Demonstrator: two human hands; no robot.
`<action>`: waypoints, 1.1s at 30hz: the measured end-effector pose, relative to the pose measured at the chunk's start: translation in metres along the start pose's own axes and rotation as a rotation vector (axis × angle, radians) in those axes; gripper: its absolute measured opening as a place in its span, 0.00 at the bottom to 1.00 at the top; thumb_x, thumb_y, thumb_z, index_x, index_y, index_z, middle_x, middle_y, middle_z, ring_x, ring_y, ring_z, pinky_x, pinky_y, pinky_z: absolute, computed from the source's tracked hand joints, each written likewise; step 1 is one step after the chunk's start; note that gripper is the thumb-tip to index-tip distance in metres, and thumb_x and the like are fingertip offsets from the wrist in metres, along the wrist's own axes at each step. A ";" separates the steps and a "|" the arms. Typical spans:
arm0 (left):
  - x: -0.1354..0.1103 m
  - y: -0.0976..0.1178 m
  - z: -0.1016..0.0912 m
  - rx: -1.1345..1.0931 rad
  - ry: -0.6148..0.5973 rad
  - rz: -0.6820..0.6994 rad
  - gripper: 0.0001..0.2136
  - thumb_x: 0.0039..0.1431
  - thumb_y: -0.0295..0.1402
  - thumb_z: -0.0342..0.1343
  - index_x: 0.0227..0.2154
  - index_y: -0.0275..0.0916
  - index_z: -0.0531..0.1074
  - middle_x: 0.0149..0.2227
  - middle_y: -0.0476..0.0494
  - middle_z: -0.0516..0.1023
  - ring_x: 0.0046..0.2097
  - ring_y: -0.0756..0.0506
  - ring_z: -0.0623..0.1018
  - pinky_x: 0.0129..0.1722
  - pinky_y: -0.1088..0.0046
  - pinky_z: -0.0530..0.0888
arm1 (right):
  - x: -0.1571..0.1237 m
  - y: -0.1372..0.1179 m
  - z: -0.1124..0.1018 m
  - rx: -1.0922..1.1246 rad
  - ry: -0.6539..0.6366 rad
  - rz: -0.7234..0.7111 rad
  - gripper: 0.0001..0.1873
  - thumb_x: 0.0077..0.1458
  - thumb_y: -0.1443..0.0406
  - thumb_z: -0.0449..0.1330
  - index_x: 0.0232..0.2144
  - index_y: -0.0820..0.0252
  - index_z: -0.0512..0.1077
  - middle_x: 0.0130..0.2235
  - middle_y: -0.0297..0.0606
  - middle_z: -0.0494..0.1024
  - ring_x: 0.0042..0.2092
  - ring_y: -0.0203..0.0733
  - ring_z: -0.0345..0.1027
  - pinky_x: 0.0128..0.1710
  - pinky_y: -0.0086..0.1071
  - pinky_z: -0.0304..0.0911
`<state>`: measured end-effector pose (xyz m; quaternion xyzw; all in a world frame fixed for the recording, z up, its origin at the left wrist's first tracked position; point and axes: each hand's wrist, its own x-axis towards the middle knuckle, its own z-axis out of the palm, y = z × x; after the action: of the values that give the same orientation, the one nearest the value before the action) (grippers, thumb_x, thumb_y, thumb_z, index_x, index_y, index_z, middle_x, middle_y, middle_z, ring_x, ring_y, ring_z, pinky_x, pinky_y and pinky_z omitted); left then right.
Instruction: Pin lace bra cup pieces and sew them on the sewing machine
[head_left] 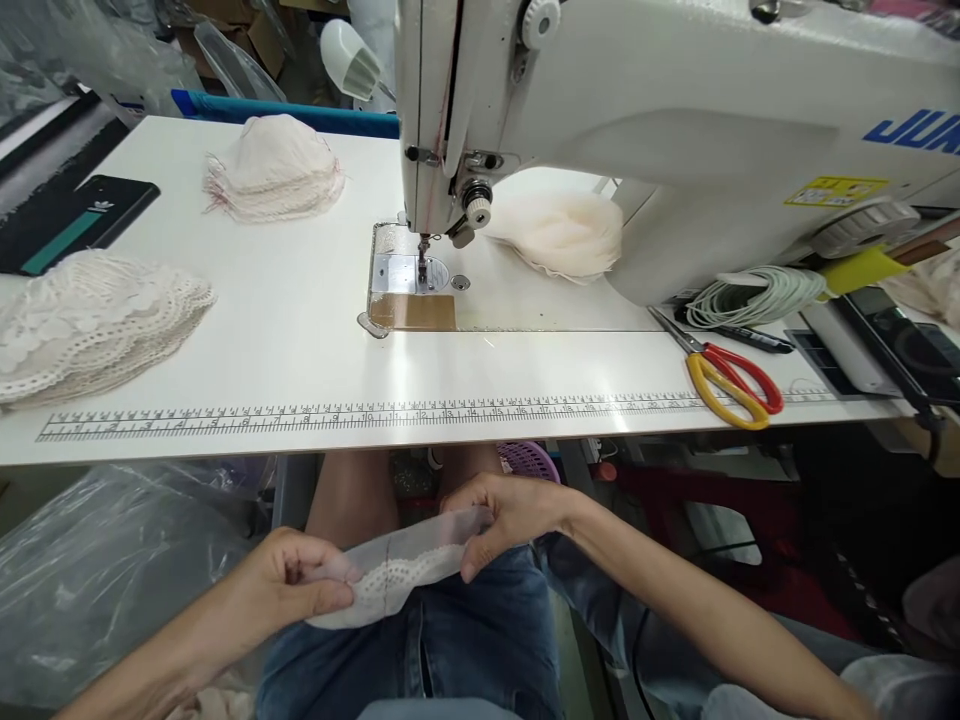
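Note:
Over my lap, a strip of sheer white fabric with a scalloped lace edge point(394, 575) is stretched between my two hands. A thin dark seam line crosses it near the middle. My left hand point(296, 580) pinches its left end between thumb and fingers. At the other end, my right hand point(502, 515) grips the sheer upper part, thumb in front. Above them stands a white sewing machine point(675, 130), its presser foot point(422, 265) over the metal needle plate point(390, 272). Both hands are below the table's front edge, apart from the machine.
Stacked lace pieces point(97, 320) lie at the table's left, pale fabric pieces point(274, 170) behind, and a cream bundle point(562, 230) under the machine arm. Scissors point(731, 380) with red and yellow handles, coiled cord point(754, 297) and a phone point(94, 222) rest on the table. A printed ruler point(450, 412) runs along the front.

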<state>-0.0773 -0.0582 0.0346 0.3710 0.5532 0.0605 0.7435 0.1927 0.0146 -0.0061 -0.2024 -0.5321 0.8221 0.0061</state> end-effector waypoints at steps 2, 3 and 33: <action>-0.001 -0.005 -0.003 -0.034 0.008 0.012 0.13 0.44 0.44 0.64 0.24 0.38 0.79 0.24 0.49 0.77 0.28 0.50 0.70 0.28 0.79 0.64 | -0.002 0.003 0.002 0.040 0.003 -0.026 0.18 0.41 0.62 0.69 0.37 0.63 0.74 0.34 0.34 0.75 0.37 0.35 0.69 0.40 0.28 0.65; -0.002 -0.008 -0.004 -0.048 0.019 0.016 0.14 0.45 0.45 0.64 0.25 0.38 0.79 0.24 0.48 0.77 0.28 0.50 0.70 0.28 0.78 0.65 | -0.002 0.005 0.003 0.040 0.018 -0.042 0.19 0.40 0.62 0.69 0.37 0.62 0.74 0.35 0.34 0.75 0.38 0.36 0.69 0.41 0.29 0.64; -0.001 0.012 0.004 0.236 -0.008 0.087 0.09 0.47 0.36 0.60 0.23 0.34 0.76 0.18 0.55 0.60 0.23 0.54 0.58 0.22 0.79 0.54 | 0.009 -0.014 0.041 -0.623 0.332 -0.177 0.10 0.59 0.61 0.56 0.33 0.63 0.71 0.29 0.34 0.74 0.31 0.33 0.66 0.29 0.23 0.55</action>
<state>-0.0708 -0.0518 0.0436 0.4797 0.5368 0.0255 0.6936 0.1672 -0.0131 0.0176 -0.2787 -0.7643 0.5726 0.1015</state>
